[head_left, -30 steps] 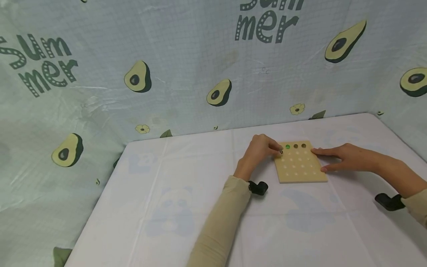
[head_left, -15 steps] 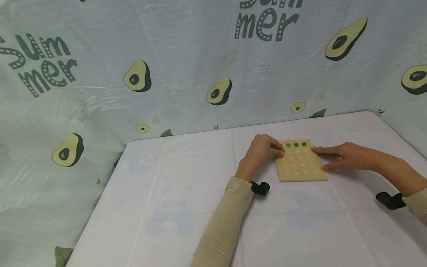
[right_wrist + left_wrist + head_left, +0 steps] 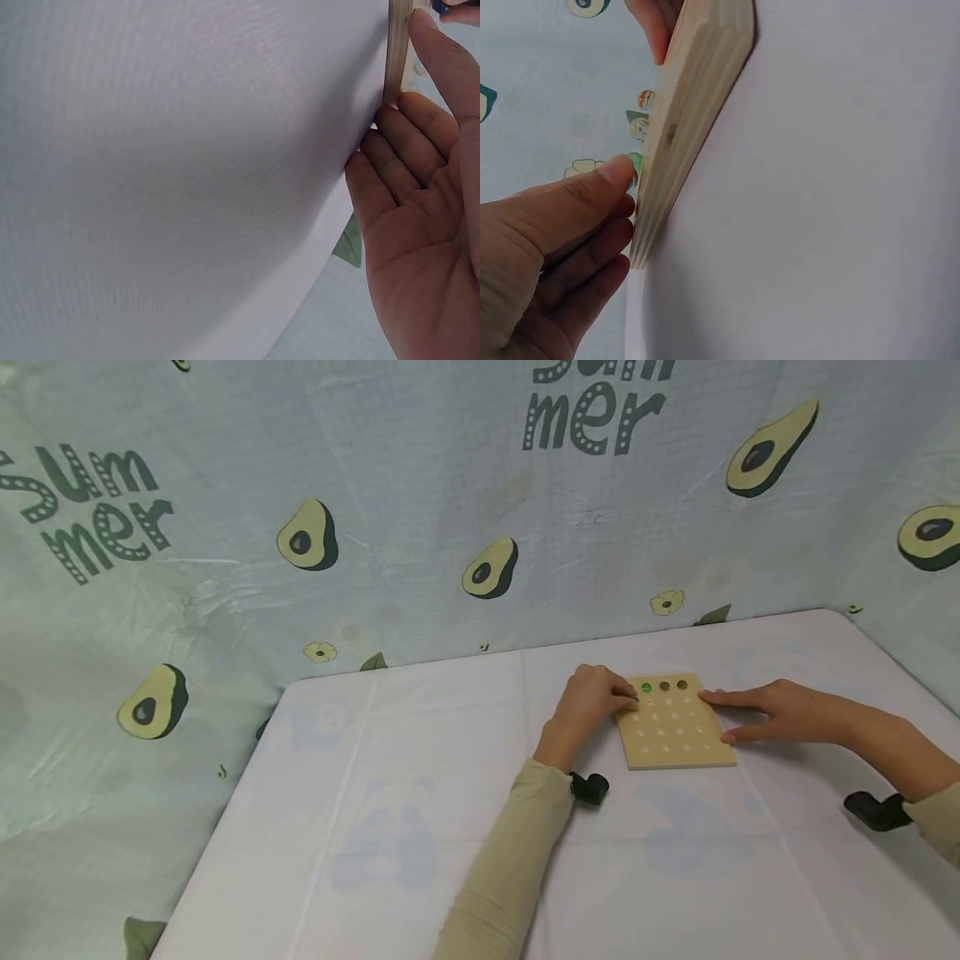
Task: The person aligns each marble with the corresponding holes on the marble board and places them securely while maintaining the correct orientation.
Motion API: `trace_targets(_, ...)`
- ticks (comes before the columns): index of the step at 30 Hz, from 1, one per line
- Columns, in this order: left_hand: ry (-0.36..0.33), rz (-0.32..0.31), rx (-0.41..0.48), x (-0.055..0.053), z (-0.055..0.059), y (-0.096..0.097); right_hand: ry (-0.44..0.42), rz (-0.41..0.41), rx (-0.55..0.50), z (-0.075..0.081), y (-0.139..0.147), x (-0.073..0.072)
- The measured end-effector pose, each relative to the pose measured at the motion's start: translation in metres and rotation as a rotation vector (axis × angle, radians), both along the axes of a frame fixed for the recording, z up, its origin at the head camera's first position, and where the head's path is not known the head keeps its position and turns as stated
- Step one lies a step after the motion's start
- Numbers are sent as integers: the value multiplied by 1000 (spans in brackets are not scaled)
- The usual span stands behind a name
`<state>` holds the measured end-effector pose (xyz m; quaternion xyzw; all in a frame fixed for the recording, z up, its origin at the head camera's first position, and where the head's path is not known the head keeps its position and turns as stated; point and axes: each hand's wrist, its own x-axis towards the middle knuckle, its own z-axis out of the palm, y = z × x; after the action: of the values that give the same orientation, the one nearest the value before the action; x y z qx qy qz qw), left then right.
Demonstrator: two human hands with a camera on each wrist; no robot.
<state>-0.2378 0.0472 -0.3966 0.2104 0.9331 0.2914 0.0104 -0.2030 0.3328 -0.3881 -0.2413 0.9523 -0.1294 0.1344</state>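
Observation:
A square wooden board (image 3: 675, 727) with rows of shallow round hollows lies on the table. Along its far row sit a green marble (image 3: 647, 687) and two brownish ones; in the left wrist view these look like an orange glass marble (image 3: 646, 99) and a clear one (image 3: 637, 128). At the board's far left corner my left hand (image 3: 588, 702) pinches a small dark blue marble (image 3: 441, 7), mostly hidden by the fingertips. Against the right edge rests my right hand (image 3: 787, 714), fingers extended, thumb and fingertips touching the board.
A white cloth with faint panda prints covers the table (image 3: 375, 777). Behind it hangs a pale curtain (image 3: 405, 485) printed with avocados and lettering. A black wrist mount (image 3: 590, 788) sits at the left cuff, another (image 3: 876, 811) at the right.
My left hand's fingertips have settled slightly over the far left corner, now covering the small marble glimpsed there earlier. The board and right hand stay practically in place.

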Motion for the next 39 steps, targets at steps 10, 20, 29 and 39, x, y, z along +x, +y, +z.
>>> trace_targets(10,-29,-27,-15,-4,0,-5,-5,-20,16,-2,0,1)
trace_targets(20,-55,-70,-44,-12,12,-36,4,-6,-1,-5,0,1)
trace_targets(29,-111,-166,-18,-23,24,-91,-1,-11,7,-2,0,-1)
trace_targets(39,-182,-313,-26,-38,14,-118,-6,-13,7,-3,-1,-1)
